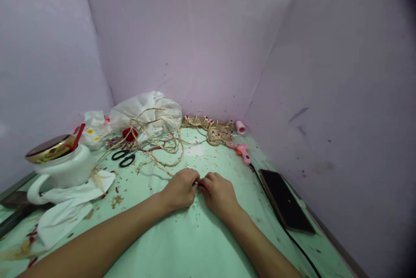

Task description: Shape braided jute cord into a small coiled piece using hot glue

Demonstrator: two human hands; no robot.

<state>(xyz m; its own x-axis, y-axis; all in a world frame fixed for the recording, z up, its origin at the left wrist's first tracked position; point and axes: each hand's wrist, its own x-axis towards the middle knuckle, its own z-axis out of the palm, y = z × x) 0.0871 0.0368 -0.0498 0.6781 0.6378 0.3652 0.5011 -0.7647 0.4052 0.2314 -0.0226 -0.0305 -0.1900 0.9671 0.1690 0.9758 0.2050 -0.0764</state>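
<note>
Both of my hands meet over the middle of the green tabletop [156, 243]. My left hand [182, 188] is closed, and a braided straw cord [164, 169] runs into it from the loose loops behind. Pressed together, the fingers of my right hand [218, 193] pinch at the same spot, their tips touching those of the left. The small end between the fingertips is mostly hidden, but it looks like the cord's end. Behind the hands, the cord lies in tangled loops that reach up over a white plastic bag [152, 106].
Black-handled scissors [126, 160], a white pot [69, 167] with a gold lid and a white cloth [69, 210] lie left. Woven straw pieces [214, 135] sit at the back. A pink glue gun [241, 151], its black cable and a phone [286, 200] are right. Walls enclose the table.
</note>
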